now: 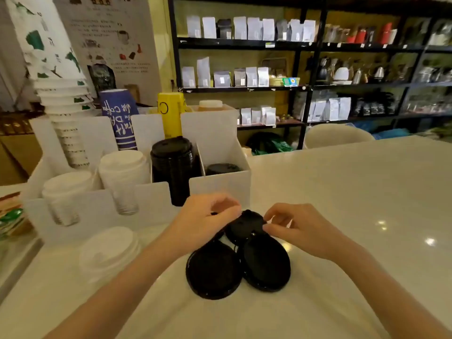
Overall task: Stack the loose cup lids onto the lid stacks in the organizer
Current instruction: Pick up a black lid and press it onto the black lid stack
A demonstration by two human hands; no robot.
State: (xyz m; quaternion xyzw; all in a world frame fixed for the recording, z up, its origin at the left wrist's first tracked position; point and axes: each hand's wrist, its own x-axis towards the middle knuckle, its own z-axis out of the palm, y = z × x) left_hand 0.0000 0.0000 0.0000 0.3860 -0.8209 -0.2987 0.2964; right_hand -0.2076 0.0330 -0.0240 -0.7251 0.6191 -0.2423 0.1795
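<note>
Filling the room's twelve-to-three o'clock side, black shelving [305,45] rises behind a glossy white counter [342,192] whose white organizer [220,184] at ten o'clock holds lid stacks [173,165], while centrally left hand [205,216] and right hand [300,228] pinch one black lid [244,228] among loose lids [212,272].
</note>
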